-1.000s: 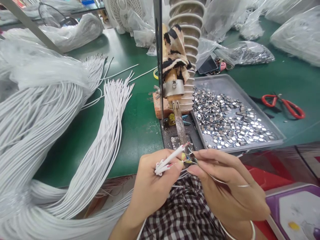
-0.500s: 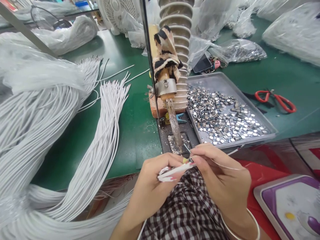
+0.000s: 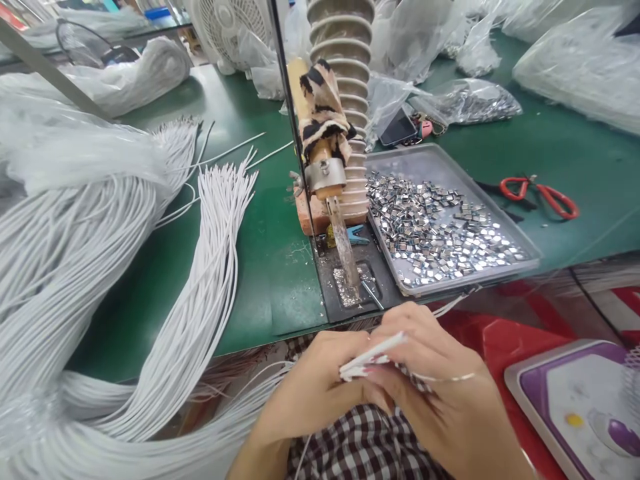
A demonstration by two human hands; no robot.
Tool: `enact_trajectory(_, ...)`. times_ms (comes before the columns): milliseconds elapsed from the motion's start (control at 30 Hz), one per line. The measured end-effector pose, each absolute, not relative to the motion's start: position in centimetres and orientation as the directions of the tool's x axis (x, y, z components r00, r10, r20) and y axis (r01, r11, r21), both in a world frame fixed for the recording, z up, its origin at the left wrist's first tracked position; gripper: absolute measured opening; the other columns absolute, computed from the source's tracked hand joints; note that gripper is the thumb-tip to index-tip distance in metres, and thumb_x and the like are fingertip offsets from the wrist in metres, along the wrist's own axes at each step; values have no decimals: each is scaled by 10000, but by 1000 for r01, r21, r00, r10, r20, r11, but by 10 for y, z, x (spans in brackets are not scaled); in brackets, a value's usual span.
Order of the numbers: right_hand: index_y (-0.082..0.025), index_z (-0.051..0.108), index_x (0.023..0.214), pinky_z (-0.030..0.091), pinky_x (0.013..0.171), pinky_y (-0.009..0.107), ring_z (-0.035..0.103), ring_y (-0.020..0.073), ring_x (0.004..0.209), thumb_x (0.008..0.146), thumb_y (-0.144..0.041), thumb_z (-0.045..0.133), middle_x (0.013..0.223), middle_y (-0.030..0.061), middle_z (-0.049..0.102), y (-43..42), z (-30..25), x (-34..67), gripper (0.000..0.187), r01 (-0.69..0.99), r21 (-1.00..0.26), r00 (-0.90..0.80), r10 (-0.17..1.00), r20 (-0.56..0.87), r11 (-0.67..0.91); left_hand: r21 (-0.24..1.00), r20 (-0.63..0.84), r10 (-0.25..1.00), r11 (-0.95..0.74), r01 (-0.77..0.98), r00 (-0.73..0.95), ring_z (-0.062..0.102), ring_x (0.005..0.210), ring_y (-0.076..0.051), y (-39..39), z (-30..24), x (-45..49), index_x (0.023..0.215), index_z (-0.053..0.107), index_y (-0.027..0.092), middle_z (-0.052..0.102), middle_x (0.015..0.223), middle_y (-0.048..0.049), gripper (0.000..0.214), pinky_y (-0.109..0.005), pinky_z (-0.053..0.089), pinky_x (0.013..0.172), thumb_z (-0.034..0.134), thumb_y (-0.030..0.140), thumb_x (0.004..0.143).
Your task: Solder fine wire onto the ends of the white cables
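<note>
A small bunch of white cable ends (image 3: pixel 373 357) is pinched between my hands. My left hand (image 3: pixel 315 383) is closed around the bunch. My right hand (image 3: pixel 440 380) is closed too, its fingers meeting the left ones at the cables and partly covering them. A thin pale wire (image 3: pixel 457 379) runs across my right hand. Just beyond the fingers is a clamped soldering iron (image 3: pixel 341 237), its tip pointing down over a black stand plate (image 3: pixel 333 293) strewn with solder bits. A thin metal rod (image 3: pixel 373 295) slants beside the tip.
On the right lies a clear tray (image 3: pixel 400 283) of small metal connector shells (image 3: pixel 425 220), with red-handled pliers (image 3: pixel 537 193) beyond. Large bundles of white cables (image 3: pixel 215 240) cover the left. A ribbed hose (image 3: pixel 340 40) rises behind the iron. A purple-and-white device (image 3: pixel 575 393) sits lower right.
Both hands have moved down, away from the iron tip and toward my lap. The cable bunch has come with them, and my fingers have drawn closer together around it.
</note>
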State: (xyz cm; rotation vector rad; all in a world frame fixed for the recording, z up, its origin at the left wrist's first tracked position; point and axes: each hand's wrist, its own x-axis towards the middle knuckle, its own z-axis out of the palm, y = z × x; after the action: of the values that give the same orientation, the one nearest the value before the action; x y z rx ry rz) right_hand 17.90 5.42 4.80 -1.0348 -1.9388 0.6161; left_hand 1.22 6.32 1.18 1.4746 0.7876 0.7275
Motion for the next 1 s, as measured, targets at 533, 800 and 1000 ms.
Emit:
enact_trajectory(533,-250,766,859,544,600,227,650,118,656,847,-68,666,727,-16,746,65,43,186,208,168,-926,-211,930,302,338,972,195,959,-217,88,208,502,654,-143,54,15,9,861,731,191,568,705,-8,145,-255,357,575,638,251,954)
enact_trajectory(800,-232,738,811,458,529,203,585,99,600,862,-108,606,680,-29,661,64,38,184,188,164,-972,-196,971,136,170,956,283,951,-290,38,125,507,691,-130,54,9,13,878,703,220,611,751,8,85,-235,386,611,711,136,889)
enact_trajectory(1000,-188,645,694,435,555,230,526,102,576,887,-150,521,628,-28,582,68,40,188,232,110,-993,-378,926,-1,44,976,217,965,-214,-37,148,523,681,-139,55,4,9,814,724,211,584,766,-13,125,-253,392,607,713,296,905)
